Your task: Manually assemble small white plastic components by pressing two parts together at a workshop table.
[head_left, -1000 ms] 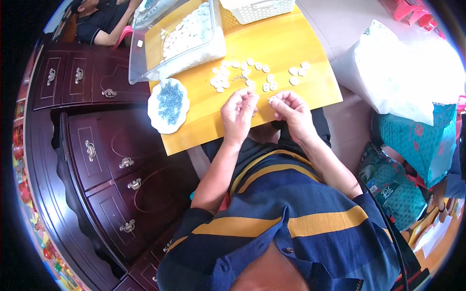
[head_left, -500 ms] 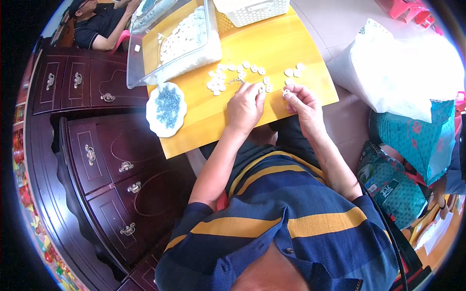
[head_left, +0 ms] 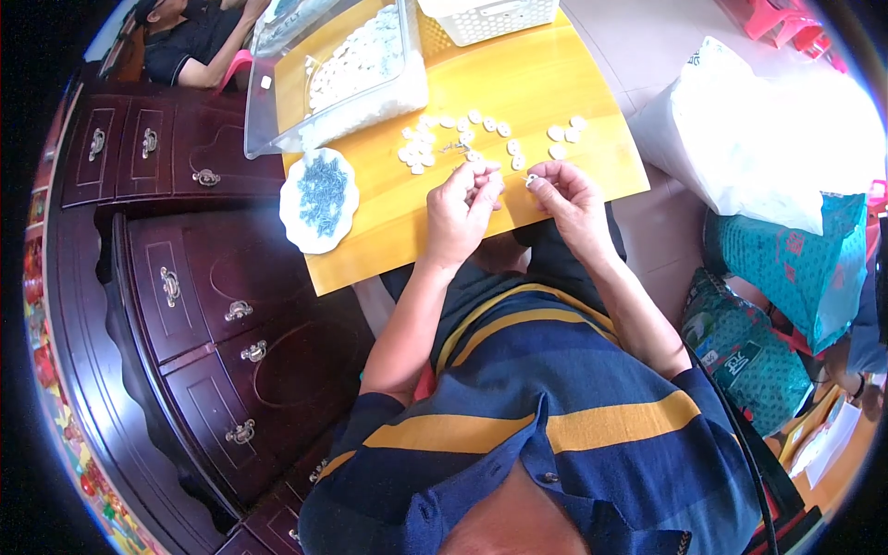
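Note:
My left hand (head_left: 462, 211) is above the near part of the yellow table, fingers curled and thumb against fingertips. Whatever it pinches is too small to make out. Facing it, my right hand (head_left: 572, 205) holds a small white plastic piece (head_left: 531, 180) between thumb and forefinger. Beyond my left hand lie several similar white pieces (head_left: 418, 148), flat and rounded, some with a dark hole. A few thin dark pins (head_left: 455, 147) lie among them. A separate group of white pieces (head_left: 557, 134) is beyond my right hand. At the left stands a scalloped white dish (head_left: 294, 208) of blue-grey pins (head_left: 323, 194).
A clear bin (head_left: 370, 111) of white pieces stands at the table's far left, beside a white perforated basket (head_left: 490, 23). Dark wooden drawers (head_left: 231, 268) border the left. Large white (head_left: 740, 129) and teal bags (head_left: 786, 268) stand at the right. Another person (head_left: 194, 46) sits at far left.
My left hand has drawn back from the white pieces and turned its fingers upward. My right hand has shifted slightly left, bringing its white piece closer to the left hand.

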`<state>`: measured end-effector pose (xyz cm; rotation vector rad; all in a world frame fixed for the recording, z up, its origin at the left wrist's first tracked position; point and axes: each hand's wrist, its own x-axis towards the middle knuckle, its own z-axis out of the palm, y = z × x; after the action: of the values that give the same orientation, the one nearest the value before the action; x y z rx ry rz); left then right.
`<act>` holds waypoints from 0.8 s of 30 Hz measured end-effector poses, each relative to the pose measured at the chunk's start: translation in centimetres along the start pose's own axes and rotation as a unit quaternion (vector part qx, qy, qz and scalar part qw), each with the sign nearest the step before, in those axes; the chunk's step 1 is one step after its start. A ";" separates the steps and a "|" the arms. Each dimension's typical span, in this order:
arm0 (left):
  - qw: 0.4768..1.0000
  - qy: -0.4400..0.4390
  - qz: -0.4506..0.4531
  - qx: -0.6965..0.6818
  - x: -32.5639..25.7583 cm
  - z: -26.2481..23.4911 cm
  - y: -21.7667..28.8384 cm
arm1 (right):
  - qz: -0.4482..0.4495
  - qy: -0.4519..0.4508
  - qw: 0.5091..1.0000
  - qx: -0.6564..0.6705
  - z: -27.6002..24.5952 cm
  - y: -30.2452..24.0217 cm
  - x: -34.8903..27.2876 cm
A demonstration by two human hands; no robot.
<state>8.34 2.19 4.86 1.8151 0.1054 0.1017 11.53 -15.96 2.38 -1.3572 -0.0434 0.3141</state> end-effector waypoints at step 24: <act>0.998 -0.019 0.060 0.025 -0.5 -0.6 0.1 | 0.045 -0.043 0.997 -0.036 1.4 -0.7 -0.3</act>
<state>7.80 2.72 5.14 1.8717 -0.0283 0.1517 11.12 -14.81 3.41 -1.4189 -0.0660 0.4509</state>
